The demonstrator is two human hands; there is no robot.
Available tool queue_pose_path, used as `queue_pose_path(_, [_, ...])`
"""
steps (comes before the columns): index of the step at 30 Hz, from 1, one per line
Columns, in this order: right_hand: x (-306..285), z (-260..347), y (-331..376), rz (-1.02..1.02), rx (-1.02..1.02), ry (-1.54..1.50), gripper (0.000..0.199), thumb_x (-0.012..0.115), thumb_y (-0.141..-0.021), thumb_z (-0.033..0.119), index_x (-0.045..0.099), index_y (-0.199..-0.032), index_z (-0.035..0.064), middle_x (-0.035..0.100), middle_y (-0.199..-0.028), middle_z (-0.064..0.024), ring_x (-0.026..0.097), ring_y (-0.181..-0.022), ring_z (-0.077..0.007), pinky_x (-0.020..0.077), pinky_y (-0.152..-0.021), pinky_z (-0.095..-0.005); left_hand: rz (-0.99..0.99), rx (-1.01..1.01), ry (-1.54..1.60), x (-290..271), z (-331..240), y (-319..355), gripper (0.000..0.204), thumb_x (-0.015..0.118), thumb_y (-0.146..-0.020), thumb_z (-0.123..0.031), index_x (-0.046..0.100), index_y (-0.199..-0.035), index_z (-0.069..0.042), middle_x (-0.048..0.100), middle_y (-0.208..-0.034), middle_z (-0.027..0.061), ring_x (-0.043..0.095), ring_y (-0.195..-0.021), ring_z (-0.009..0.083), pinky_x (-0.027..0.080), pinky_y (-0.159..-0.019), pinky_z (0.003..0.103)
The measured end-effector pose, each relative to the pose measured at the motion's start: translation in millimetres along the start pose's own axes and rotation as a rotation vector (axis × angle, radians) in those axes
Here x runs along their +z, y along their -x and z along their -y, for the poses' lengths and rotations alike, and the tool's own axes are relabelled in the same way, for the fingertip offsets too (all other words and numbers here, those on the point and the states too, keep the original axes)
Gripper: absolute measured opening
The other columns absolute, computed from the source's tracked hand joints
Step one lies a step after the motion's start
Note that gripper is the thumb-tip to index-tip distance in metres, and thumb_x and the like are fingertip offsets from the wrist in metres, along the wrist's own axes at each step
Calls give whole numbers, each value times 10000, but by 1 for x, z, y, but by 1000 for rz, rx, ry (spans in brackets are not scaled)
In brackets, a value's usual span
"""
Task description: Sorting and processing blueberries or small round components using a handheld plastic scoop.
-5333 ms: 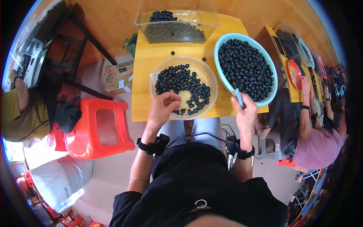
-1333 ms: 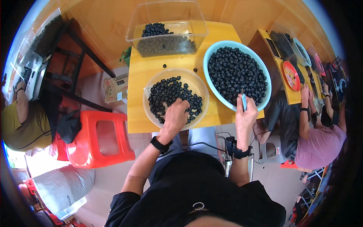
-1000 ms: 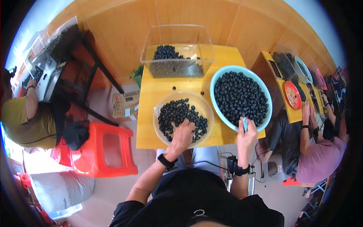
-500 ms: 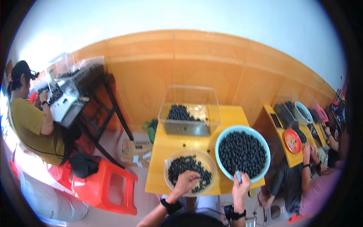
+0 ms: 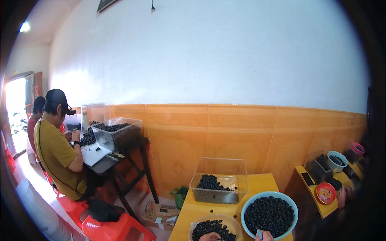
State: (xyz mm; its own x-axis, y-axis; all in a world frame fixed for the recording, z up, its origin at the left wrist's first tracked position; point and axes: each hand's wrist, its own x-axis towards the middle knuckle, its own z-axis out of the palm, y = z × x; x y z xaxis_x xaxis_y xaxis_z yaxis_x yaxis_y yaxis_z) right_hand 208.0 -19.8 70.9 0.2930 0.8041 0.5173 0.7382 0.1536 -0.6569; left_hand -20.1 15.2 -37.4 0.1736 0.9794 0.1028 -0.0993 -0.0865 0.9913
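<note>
My left hand (image 5: 210, 237) is cut off by the lower edge, over a shallow translucent bowl (image 5: 238, 225). Its visible fingers are bent together among small round black bead-like pieces (image 5: 215, 227); anything pinched in them is hidden. My right hand (image 5: 264, 236) is closed on a small blue-grey tool (image 5: 259, 233) whose kind I cannot make out, at the near rim of a light-blue basin (image 5: 296, 215). Larger round black pieces (image 5: 268, 216) fill that basin. Behind the bowl stands a clear plastic bin (image 5: 219, 160), partly filled with more black pieces.
The yellow table (image 5: 189, 213) bears these containers and one loose piece (image 5: 211, 211). At left, a person in a mustard shirt (image 5: 56, 156) works at a dark table (image 5: 106, 166) beside red stools (image 5: 112, 229). Another yellow table (image 5: 321, 207) stands right, with a red bowl (image 5: 325, 193).
My view has tipped upward and turned left, so the table and both hands sit lower in the picture. My left hand stays at the bowl, my right hand at the basin with the tool.
</note>
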Motion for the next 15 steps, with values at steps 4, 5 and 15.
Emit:
queue_pose_path(4, [3, 1, -1, -60, -38, -79, 70, 619, -788, 112, 645, -797, 47, 570, -708, -130, 548, -642, -334, 420, -583, -411, -36, -103, 222, 9, -9, 6, 21, 585, -833, -96, 583, -826, -76, 562, -750, 36, 523, -621, 137, 451, -579, 282])
queue_pose_path(5, [3, 0, 0, -52, -14, -65, 75, 626, -786, 121, 641, -783, 48, 571, -707, -132, 549, -643, -336, 419, -581, -414, -36, -90, 185, 7, 0, 4, 60, 573, -839, -141, 591, -816, -88, 565, -752, 40, 535, -628, 154, 461, -583, 289])
queue_pose_path(15, [-19, 14, 7, 51, 31, 44, 216, 554, -716, -21, 633, -911, 27, 573, -820, -168, 559, -739, -379, 442, -642, -437, 60, -95, 103, 1, 18, 9, 189, 658, -795, -161, 591, -937, -55, 612, -852, 25, 605, -818, 165, 504, -741, 350])
